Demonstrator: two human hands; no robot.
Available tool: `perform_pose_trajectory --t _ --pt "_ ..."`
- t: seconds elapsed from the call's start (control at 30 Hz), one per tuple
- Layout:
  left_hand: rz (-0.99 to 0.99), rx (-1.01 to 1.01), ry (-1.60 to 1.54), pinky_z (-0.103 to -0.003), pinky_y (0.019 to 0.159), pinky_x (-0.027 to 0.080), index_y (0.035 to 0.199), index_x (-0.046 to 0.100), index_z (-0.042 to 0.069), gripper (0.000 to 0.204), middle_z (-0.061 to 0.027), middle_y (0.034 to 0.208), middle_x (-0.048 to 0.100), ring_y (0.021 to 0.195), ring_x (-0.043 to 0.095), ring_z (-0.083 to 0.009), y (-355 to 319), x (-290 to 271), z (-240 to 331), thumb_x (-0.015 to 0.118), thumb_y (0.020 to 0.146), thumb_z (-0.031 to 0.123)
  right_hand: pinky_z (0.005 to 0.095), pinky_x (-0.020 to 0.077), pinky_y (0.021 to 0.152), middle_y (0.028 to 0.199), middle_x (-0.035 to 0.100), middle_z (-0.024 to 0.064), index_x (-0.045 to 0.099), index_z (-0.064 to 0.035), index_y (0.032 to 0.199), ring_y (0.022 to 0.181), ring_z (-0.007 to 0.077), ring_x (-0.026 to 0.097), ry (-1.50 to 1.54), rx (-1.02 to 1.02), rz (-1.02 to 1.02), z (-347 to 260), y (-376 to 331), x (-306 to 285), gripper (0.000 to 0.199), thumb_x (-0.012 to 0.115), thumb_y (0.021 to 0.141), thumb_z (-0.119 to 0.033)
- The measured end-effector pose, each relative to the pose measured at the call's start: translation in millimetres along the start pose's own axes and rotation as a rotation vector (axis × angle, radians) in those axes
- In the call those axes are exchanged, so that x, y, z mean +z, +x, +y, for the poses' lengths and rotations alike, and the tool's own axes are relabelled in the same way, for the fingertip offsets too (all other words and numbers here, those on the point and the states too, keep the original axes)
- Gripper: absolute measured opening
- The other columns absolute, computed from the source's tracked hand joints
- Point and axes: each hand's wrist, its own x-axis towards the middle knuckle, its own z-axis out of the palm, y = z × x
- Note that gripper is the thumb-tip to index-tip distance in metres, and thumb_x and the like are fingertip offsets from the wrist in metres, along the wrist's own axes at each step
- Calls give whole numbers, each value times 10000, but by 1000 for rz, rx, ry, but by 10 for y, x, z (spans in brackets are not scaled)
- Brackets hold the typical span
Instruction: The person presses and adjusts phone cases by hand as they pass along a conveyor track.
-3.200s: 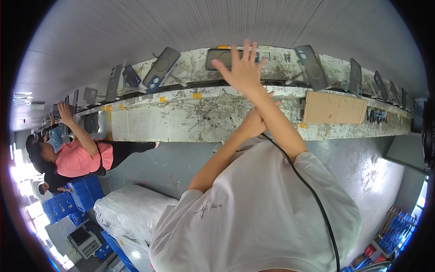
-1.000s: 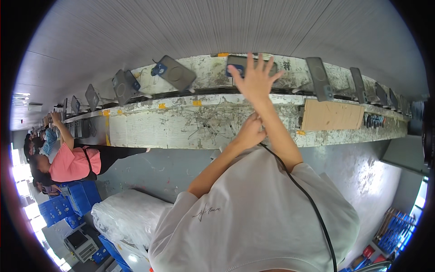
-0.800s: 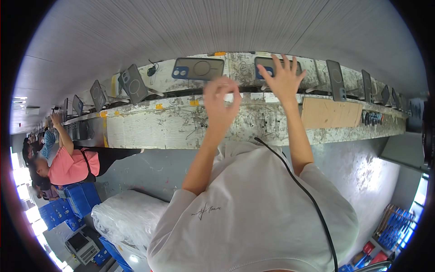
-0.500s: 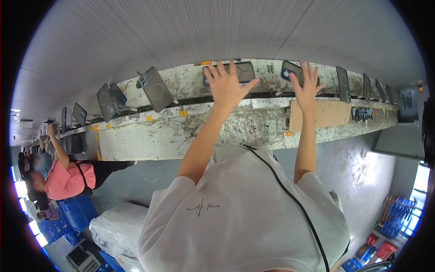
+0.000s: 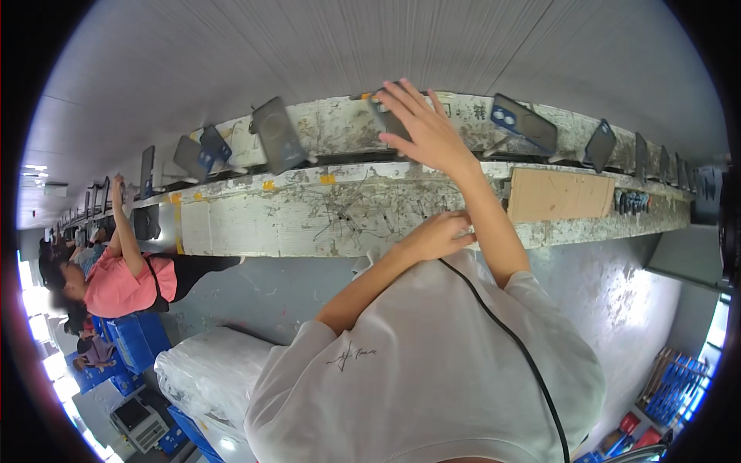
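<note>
Left hand (image 5: 438, 236) drawn back over the desk's (image 5: 247, 224) near edge; right hand (image 5: 423, 131) shifted left, over a dark phone case (image 5: 388, 119) by the far edge.

Right hand reaches forward, fingers spread, contact unclear. Left hand turns inward, fingers curled, any pinch hidden. Other cases (image 5: 526, 127) line the far side; which are finished cannot be told.

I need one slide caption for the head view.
Right hand partly covers dark rectangular phone case; left hand near scuffed white bench.
</note>
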Motion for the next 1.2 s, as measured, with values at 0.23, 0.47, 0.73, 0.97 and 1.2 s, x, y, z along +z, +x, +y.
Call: perform_pose_trajectory --t 0.23,0.47,0.73,0.97,1.2 --pt "910 81 424 -428 975 603 1213 820 56 270 -119 1268 812 1161 776 -280 -279 -1497 -87 853 945 63 651 256 1363 1826 410 26 481 -223 1730 1717 276 306 -239 279 9 662 -468 72 675 475 1169 -598" --pt "593 -99 733 -695 1299 329 1604 585 21 1243 -270 1770 417 1678 311 -487 617 -1713 -661 777 775 926 469 229 1381 1763 509 146 583 -149 1674 1704 292 343 477 480 197 1583 -1107 -561 628 630 1141 -478" --pt "591 4 447 -687 1369 116 1676 487 13 1035 -291 1832 278 1731 169 -470 1026 -736 -232 762 953 700 446 342 1318 1599 668 125 704 -35 1499 1566 301 530 600 374 490 599 -888 -883 455 633 1136 -300" --pt "276 -74 -18 -530 1296 402 1564 619 56 628 -247 1738 440 1595 444 -450 -100 -63 -123 799 970 154 588 365 1285 1535 680 184 669 -118 1551 1519 429 556 235 162 252 -432 -36 104 587 689 1091 -482" --pt "640 -152 -206 -436 1028 592 1194 794 19 209 -164 1223 806 1154 772 -383 -669 -539 -49 752 990 32 750 233 1293 1683 570 171 563 -254 1666 1586 450 473 -379 541 33 351 -181 369 797 523 1063 -775"
